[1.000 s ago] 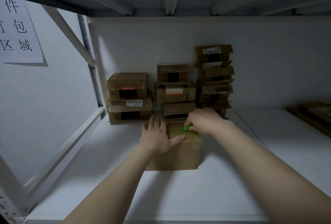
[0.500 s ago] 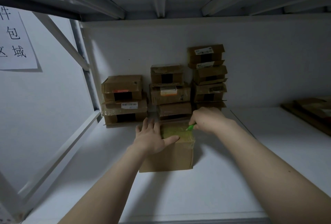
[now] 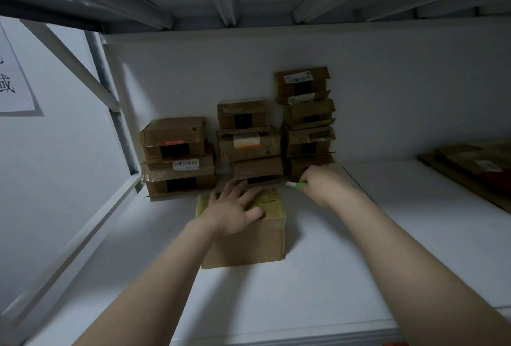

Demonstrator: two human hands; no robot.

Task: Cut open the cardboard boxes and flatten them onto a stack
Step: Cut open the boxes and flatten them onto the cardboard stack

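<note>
A taped brown cardboard box (image 3: 249,243) stands on the white shelf (image 3: 318,276) in front of me. My left hand (image 3: 232,208) lies flat on its top with the fingers spread. My right hand (image 3: 322,184) grips a small green cutter (image 3: 296,184), its pale tip pointing left, just past the box's far right corner and off the box top. Flattened cardboard (image 3: 475,168) lies at the right edge of the shelf.
Three stacks of sealed boxes stand against the back wall: a left stack (image 3: 177,156), a middle stack (image 3: 247,141) and a taller right stack (image 3: 307,119). A slanted shelf brace (image 3: 72,66) and a paper sign (image 3: 12,83) are on the left. Another shelf hangs overhead.
My right hand has drawn the cutter off the box top, to the right and back. My left hand stays pressed on the box. The view has shifted slightly.
</note>
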